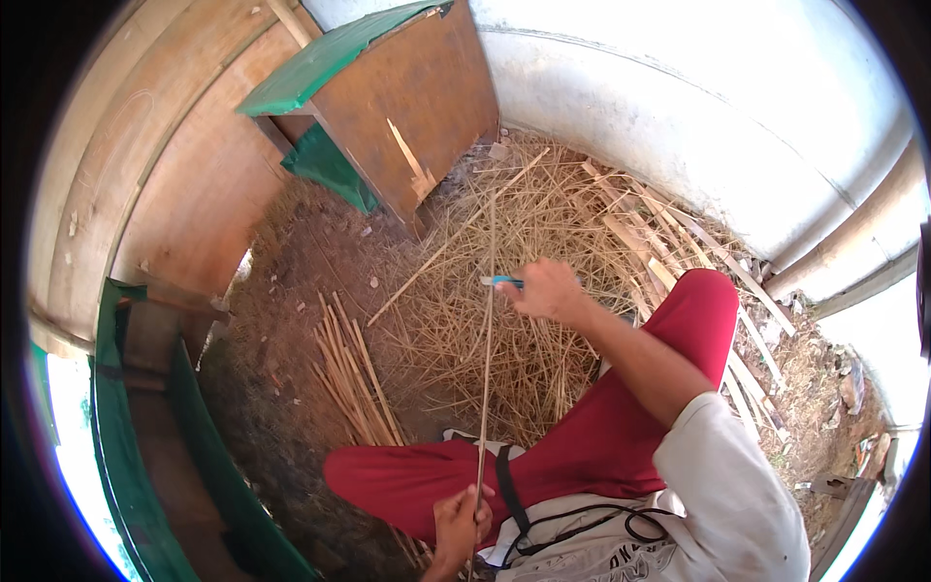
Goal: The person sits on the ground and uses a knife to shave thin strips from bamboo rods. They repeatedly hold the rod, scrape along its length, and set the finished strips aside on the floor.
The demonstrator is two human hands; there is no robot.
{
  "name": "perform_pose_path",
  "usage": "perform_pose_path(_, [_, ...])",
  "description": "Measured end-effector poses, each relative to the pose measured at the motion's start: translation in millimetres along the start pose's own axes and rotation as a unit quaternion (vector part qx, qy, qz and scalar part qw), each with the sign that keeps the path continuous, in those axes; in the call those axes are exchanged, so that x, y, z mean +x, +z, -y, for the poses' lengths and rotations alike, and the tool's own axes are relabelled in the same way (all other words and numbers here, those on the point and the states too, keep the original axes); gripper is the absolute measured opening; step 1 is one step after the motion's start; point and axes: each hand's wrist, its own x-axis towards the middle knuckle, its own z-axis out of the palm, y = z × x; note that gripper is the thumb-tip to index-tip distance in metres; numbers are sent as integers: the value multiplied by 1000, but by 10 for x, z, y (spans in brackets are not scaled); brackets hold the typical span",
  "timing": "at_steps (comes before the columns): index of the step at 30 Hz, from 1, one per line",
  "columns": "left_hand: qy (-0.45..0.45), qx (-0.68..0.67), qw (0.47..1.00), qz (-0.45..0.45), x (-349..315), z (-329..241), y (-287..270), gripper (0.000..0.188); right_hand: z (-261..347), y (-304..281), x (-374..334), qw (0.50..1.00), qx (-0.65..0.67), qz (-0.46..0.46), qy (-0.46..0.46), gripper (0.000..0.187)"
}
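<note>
"What did the left hand (458, 529) have?"

"It was closed around a long, thin, pale-brown wooden strip (485, 388), fingers curled over the near stretch. A short length showed below that hand, and the rest ran straight away from it, past the right hand (545, 289)."

"And the right hand, was it free?"

"No, it was gripping a small blue-handled tool (511, 282). The tool's pale tip met the strip, just to the left of the fingers; I couldn't tell whether it was cutting in."

"What lay around that hand?"

"Beneath and beyond it spread a wide, loose heap of straw-coloured shavings (529, 373). To its right, near the white curved wall (621, 97), were long flat pale wooden slats (669, 233), lying at odd angles."

"Anything off to the left?"

"Left of the right hand, and farther out than the left one, a bundle of slender tan split sticks (351, 373) lay on the brown earth floor (301, 262). Well beyond both hands stood a brown wooden box-like cabinet (402, 107) with a green covering on top."

"And closest to the left hand?"

"The dark red trousers (398, 485) of the seated person; that hand was beside one folded leg."
</note>
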Motion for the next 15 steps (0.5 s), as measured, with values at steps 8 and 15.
perform_pose_path(8, [-16, 6, 1000, 8, -141, 60, -253, 30, -76, 95, -8, 999, -5, -20, -27, 50])
perform_pose_path(15, [-65, 36, 997, -4, -405, 146, -402, 24, -445, 94, 208, 997, -35, -19, 72, 49])
